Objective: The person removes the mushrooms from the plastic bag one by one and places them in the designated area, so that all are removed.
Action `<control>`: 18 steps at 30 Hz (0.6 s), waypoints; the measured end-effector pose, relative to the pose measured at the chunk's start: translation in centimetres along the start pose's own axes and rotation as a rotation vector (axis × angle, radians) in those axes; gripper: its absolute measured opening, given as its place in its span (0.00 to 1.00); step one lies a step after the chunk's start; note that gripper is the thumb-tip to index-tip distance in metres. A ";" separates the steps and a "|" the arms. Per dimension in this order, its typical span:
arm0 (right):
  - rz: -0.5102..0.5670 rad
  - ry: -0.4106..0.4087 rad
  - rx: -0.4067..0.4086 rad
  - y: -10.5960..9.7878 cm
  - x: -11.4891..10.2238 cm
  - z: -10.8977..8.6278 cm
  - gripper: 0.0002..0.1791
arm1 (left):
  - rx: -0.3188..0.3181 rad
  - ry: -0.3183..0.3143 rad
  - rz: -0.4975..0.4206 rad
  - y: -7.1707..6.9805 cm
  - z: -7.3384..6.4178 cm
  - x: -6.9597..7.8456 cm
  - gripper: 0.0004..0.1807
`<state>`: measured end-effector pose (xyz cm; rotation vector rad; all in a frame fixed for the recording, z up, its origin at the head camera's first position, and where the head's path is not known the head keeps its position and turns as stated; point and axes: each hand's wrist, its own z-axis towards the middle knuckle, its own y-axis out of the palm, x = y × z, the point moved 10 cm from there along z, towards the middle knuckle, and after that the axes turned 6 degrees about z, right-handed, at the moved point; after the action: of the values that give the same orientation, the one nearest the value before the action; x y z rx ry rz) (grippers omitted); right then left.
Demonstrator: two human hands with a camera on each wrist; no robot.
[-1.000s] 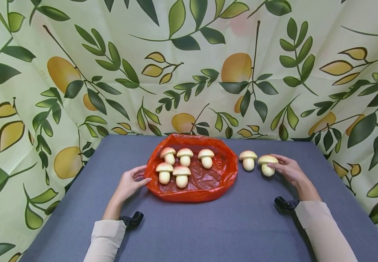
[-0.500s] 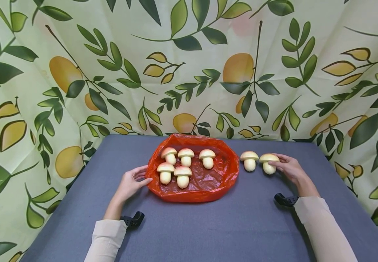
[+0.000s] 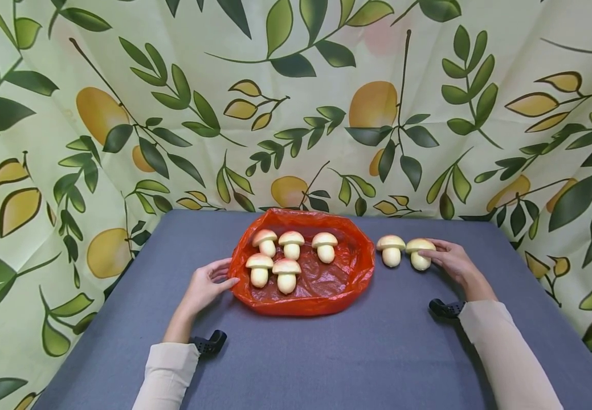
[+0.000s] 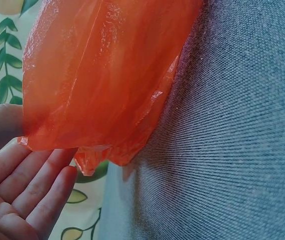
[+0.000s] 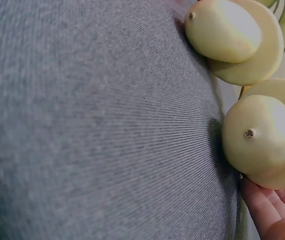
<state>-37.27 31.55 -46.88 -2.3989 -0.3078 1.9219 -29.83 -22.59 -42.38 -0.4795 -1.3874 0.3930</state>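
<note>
A red plastic bag [image 3: 303,307] lies with its mouth spread wide, and several toy mushrooms [image 3: 286,276] lie inside it. At the bag's left rim, my left hand [image 3: 205,287] pinches the plastic between thumb and fingers. The left wrist view shows the fingers [image 4: 37,192] below the bag's edge, partly hidden by it. To the right of the bag, my right hand [image 3: 456,263] grips a toy mushroom [image 3: 421,259] by its cap side, stem toward me. Its rounded stem end [image 5: 262,135] faces the right wrist camera, close to the tablecloth.
Another toy mushroom [image 3: 391,253] stands between the bag and the gripped one, nearly touching the latter. A grey-blue cloth [image 3: 321,364] covers the table. Behind rises a leaf-and-fruit patterned curtain [image 3: 321,159]. Each wrist wears a black camera mount [image 3: 211,343].
My right hand and its mushroom have shifted very slightly toward the back of the table. The left hand and the bag hold still.
</note>
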 end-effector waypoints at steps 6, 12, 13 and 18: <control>-0.001 -0.006 0.002 0.0 0.0 0.3 0.45 | 0.000 0.005 -0.004 0.0 0.0 0.1 0.27; -0.031 -0.016 -0.003 0.1 -0.1 0.4 0.45 | -0.002 0.008 -0.005 0.0 0.0 0.1 0.27; -0.033 -0.019 -0.005 0.2 -0.2 0.4 0.45 | -0.003 0.009 -0.002 0.0 0.0 0.2 0.27; -0.023 -0.036 -0.009 0.3 -0.4 0.4 0.45 | -0.001 0.008 0.001 -0.1 -0.1 0.2 0.27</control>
<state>-37.69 31.17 -46.66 -2.3578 -0.3450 1.9593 -29.73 -22.54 -42.21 -0.4821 -1.3797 0.3904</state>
